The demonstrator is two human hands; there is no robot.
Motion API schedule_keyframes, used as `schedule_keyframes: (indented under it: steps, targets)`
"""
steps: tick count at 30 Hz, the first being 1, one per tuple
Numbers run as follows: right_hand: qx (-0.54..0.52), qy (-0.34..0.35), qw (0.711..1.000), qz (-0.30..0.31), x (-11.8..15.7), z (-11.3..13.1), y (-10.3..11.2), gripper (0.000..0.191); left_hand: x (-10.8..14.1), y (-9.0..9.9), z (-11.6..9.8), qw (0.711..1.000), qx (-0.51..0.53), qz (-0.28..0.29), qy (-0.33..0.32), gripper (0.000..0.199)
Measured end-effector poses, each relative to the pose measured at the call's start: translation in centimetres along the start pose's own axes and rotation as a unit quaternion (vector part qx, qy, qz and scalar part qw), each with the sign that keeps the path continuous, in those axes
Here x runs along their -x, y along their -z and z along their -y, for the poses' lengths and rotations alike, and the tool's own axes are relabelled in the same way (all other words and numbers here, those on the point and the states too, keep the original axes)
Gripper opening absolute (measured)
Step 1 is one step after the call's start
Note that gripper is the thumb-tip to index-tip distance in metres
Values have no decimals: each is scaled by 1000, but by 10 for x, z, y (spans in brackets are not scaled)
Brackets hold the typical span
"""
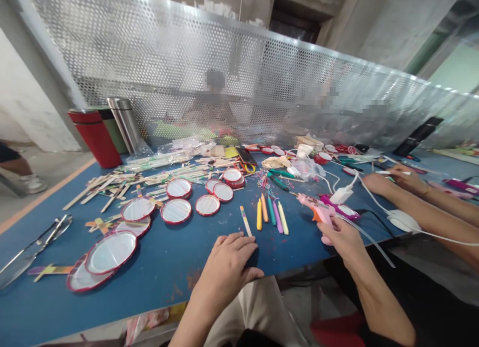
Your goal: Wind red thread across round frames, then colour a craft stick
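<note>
My left hand [232,260] lies on the near edge of the blue table, fingers stretched out and thumb apart. Its fingertips rest at the lower end of a wooden craft stick [245,220] with a coloured tip. In my right hand [344,237] is a pink hot glue gun [316,206] with an orange trigger, its nozzle pointing left and away from me. A long translucent glue stick [374,243] trails behind it. Between my hands lies a row of several coloured crayons, including a yellow crayon [259,215] and a purple crayon [277,217].
Red-rimmed round discs [111,252] and piled craft sticks [108,187] cover the left. Behind stand a red tumbler [96,137] and a steel flask [123,122] before a perforated metal screen [239,78]. Green pliers [277,180] and a white cable [368,187] lie near a co-worker's arms [419,202].
</note>
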State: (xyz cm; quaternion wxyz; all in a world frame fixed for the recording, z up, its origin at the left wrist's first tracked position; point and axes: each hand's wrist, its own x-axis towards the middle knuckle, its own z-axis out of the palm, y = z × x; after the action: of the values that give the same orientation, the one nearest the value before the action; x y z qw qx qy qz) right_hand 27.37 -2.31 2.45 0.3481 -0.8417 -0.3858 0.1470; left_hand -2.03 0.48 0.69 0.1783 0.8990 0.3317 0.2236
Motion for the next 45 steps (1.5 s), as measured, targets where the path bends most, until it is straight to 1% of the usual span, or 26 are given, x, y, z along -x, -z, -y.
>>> schedule_keyframes:
  steps: [2, 3, 6, 9, 10, 14, 16, 19, 22, 24, 27, 29, 30, 32, 35, 38, 41, 43, 45]
  targets:
    - [-119, -5, 993, 12, 10, 1, -2, 31, 0, 0, 0, 1000, -2, -2, -1, 43]
    - [-183, -9, 983, 29, 15, 3, -3, 29, 0, -1, 0, 1000, -1, -3, -2, 43]
    - [-345, -13, 932, 107, 31, 11, -8, 27, 1, -2, 1, 1000, 3, -12, -4, 43]
    - [-451, -21, 875, 174, 43, 20, -14, 31, 1, -4, 2, 1000, 6, -20, -7, 43]
    - [-467, -26, 864, 185, 46, 23, -16, 32, 1, -4, 3, 1000, 6, -22, -8, 43]
    - [-473, -51, 857, 197, 52, 28, -23, 33, 1, -4, 3, 1000, 7, -25, -6, 41]
    - [-486, -54, 846, 213, 53, 29, -27, 36, 1, -4, 3, 1000, 8, -24, -6, 40]
    - [-528, -69, 813, 236, 51, 30, -30, 34, 1, -3, 3, 1000, 8, -22, -7, 39]
    - [-567, -113, 779, 243, 48, 32, -30, 23, 1, -3, 3, 1000, 8, -22, -7, 39]
    - [-589, -127, 754, 261, 47, 33, -30, 20, 1, -3, 3, 1000, 10, -21, -5, 39]
    - [-626, -109, 712, 297, 46, 33, -31, 24, 1, -3, 2, 1000, 12, -22, -1, 40]
    - [-651, -92, 692, 300, 45, 34, -32, 29, 1, -3, 1, 1000, 12, -23, 3, 40]
    - [-659, -85, 686, 297, 45, 34, -32, 31, 1, -3, 0, 1000, 12, -22, 5, 40]
    - [-665, -76, 686, 287, 44, 34, -31, 33, 2, -2, 0, 1000, 10, -20, 7, 40]
    - [-650, -62, 701, 286, 42, 34, -28, 29, 2, -3, 1, 1000, 10, -18, 6, 41]
    - [-614, -44, 736, 282, 39, 34, -27, 23, 2, -5, 2, 1000, 8, -19, 5, 42]
    - [-589, -35, 764, 263, 39, 34, -27, 29, 2, -7, 4, 1000, 9, -21, 7, 42]
    - [-570, -24, 776, 269, 40, 35, -27, 33, 2, -8, 4, 1000, 10, -21, 7, 42]
    - [-529, -5, 801, 280, 43, 37, -28, 32, 1, -8, 4, 1000, 10, -18, 9, 42]
